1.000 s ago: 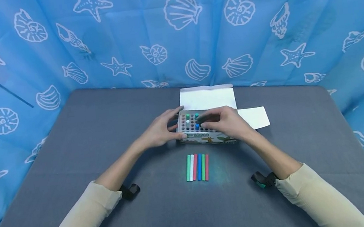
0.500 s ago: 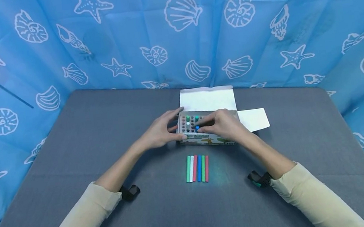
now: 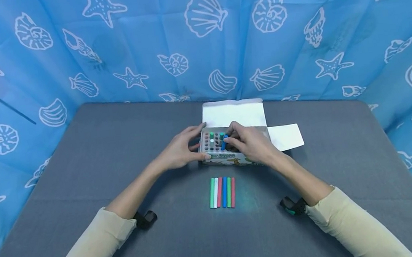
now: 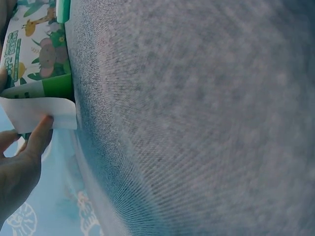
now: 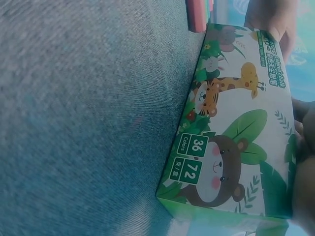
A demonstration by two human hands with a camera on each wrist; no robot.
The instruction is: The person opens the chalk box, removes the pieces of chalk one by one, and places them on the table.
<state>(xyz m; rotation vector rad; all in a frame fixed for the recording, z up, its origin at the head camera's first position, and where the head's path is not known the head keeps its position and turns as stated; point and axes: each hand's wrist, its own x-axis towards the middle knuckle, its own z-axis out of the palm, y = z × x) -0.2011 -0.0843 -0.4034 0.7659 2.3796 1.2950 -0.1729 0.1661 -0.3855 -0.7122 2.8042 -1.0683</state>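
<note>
My left hand [image 3: 179, 149] grips the left end of an open box of coloured chalk [image 3: 232, 160], thumb on the front and fingers toward the back. In the left wrist view that hand [image 4: 22, 172] touches a white end flap [image 4: 37, 113]. Over the box, my right hand [image 3: 252, 142] pinches a blue chalk stick [image 3: 224, 145], which is tilted and partly raised from the holes. Green and white chalk ends [image 3: 212, 142] stick up beside it. The right wrist view shows the box's printed front [image 5: 241, 123] with animals; my right hand [image 5: 306, 182] is cut off at the edge.
Several chalk sticks [image 3: 222, 192] in green, white, red and blue lie side by side in front of the box. The white lid [image 3: 233, 114] is folded back, and a side flap [image 3: 285, 136] extends right. A blue shell-print curtain [image 3: 180, 34] hangs behind the grey table [image 3: 159, 252].
My right hand has closed finger and thumb on the blue chalk and drawn it upward, so more of it shows. The left hand keeps its place at the box.
</note>
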